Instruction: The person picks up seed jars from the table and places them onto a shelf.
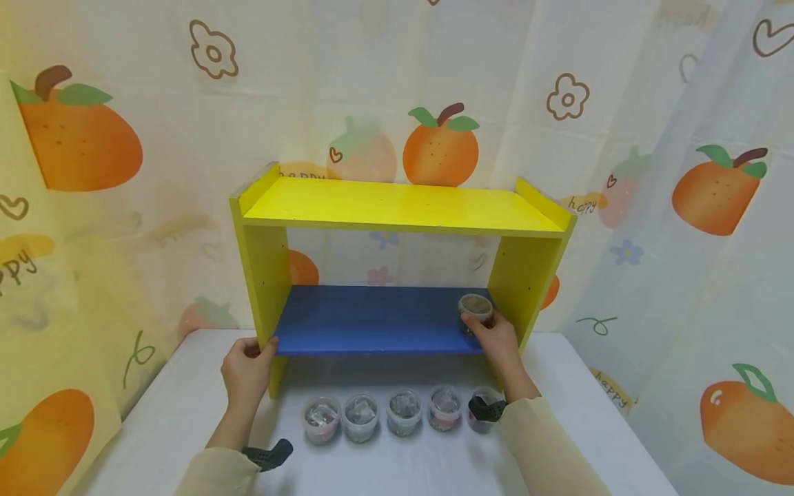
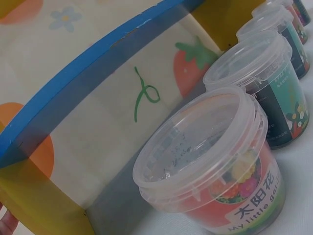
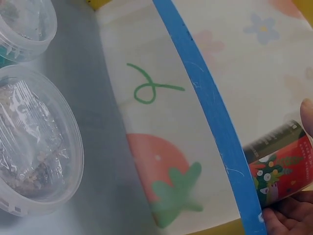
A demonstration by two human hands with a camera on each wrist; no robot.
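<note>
A two-tier shelf unit has yellow sides and top (image 1: 403, 203) and a blue shelf (image 1: 378, 317). At the blue shelf's right end, my right hand (image 1: 501, 344) holds a small round plastic tub (image 1: 475, 305). Its red and dark label (image 3: 281, 171) shows in the right wrist view, above the blue edge. My left hand (image 1: 247, 372) grips the lower front of the left side panel (image 1: 263, 275), with a finger or thumb at the blue shelf's corner. Below, several clear-lidded tubs (image 1: 361, 417) stand in a row; the nearest tub (image 2: 215, 166) in the left wrist view reads "My little garden".
The unit stands on a white-covered table (image 1: 186, 413). A printed fruit curtain (image 1: 372, 83) hangs behind and at both sides. The row's rightmost tub (image 1: 482, 421) is partly hidden by the black strap (image 1: 489, 408) on my right wrist.
</note>
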